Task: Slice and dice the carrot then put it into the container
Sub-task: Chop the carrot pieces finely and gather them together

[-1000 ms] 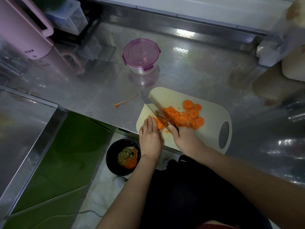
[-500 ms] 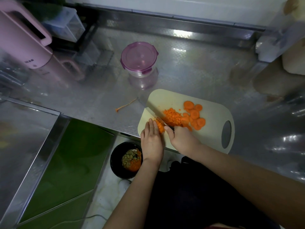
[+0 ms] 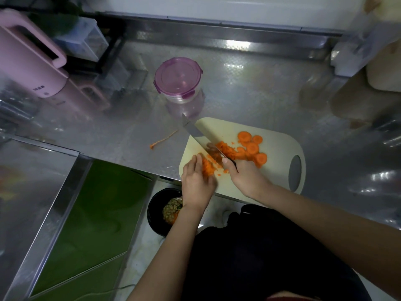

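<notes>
A cream cutting board (image 3: 275, 135) lies at the steel counter's near edge. On it sit round carrot slices (image 3: 251, 146) and a heap of diced carrot (image 3: 226, 151). My right hand (image 3: 245, 177) grips the knife (image 3: 195, 132); its blade angles up-left over the diced heap. With its fingers straight, my left hand (image 3: 196, 181) rests on the board's left end against a small pile of carrot pieces (image 3: 207, 167). A round clear container with a purple lid (image 3: 178, 80) stands closed behind the board.
A carrot peel strip (image 3: 162, 141) lies on the steel counter (image 3: 249, 94) left of the board. A pink kettle (image 3: 28, 64) stands at the back left. Below the counter edge is a black bin (image 3: 160, 213) with scraps. Pale containers (image 3: 384, 68) crowd the back right.
The knife blade has swung a little back and up-left off the small pile by my left hand. My left hand stays by the pieces.
</notes>
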Available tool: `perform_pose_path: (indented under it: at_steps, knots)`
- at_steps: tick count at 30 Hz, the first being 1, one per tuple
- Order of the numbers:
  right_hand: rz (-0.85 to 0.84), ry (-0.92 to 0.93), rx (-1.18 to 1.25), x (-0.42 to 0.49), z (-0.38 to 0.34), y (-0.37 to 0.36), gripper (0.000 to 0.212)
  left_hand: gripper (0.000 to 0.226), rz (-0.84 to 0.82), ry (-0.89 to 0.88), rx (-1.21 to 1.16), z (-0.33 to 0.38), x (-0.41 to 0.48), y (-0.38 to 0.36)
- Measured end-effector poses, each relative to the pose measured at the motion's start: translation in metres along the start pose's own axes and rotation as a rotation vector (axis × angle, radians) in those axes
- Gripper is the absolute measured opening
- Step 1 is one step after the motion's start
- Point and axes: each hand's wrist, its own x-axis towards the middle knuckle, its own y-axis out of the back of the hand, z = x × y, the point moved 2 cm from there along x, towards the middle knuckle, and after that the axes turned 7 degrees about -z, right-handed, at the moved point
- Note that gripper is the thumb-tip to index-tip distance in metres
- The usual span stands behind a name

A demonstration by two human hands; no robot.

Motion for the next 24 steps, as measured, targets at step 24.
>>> perform_pose_path:
  at_steps: [24]
  knots:
    - [-0.092,-0.075,-0.118,-0.011,-0.008,-0.012,0.052,0.054,0.033,-0.024,0.529,-0.002,-0.007,-0.006]
